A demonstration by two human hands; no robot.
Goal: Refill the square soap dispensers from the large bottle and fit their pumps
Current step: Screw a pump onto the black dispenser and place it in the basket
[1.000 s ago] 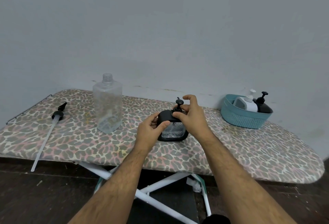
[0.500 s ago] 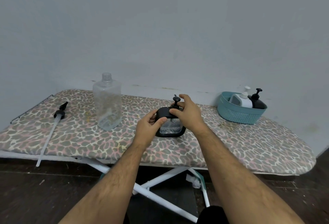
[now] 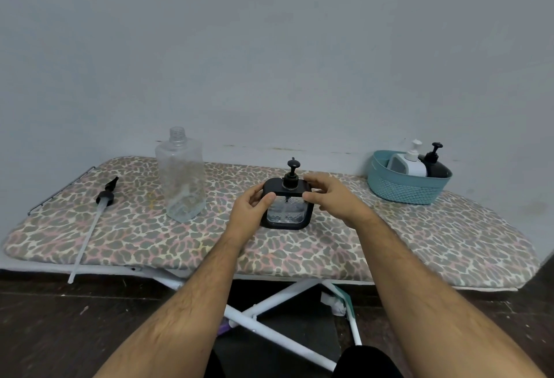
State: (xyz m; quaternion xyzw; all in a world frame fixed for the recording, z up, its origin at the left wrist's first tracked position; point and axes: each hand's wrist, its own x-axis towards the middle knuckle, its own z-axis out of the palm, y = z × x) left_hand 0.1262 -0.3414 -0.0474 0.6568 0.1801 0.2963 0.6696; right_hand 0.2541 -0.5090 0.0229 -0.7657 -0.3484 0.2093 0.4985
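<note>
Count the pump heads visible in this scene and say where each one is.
4: one on the square dispenser between the hands, two on bottles in the teal basket, one loose at the board's left end. Others may be hidden.

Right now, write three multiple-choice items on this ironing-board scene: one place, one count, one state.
1. Where does the teal plastic basket stand?
A. board's right end
B. floor
C. beside the long-tubed loose black pump

2. How many dispensers are in the basket?
A. one
B. two
C. four

3. What is the tall clear plastic bottle like?
A. capped
B. lying down
C. upright, neck open

Key: 1 A, it sits at the right, by the wall. 2 B, one white, one black. 3 C, bare threaded neck, while left hand and right hand hold the black-framed square dispenser.
</note>
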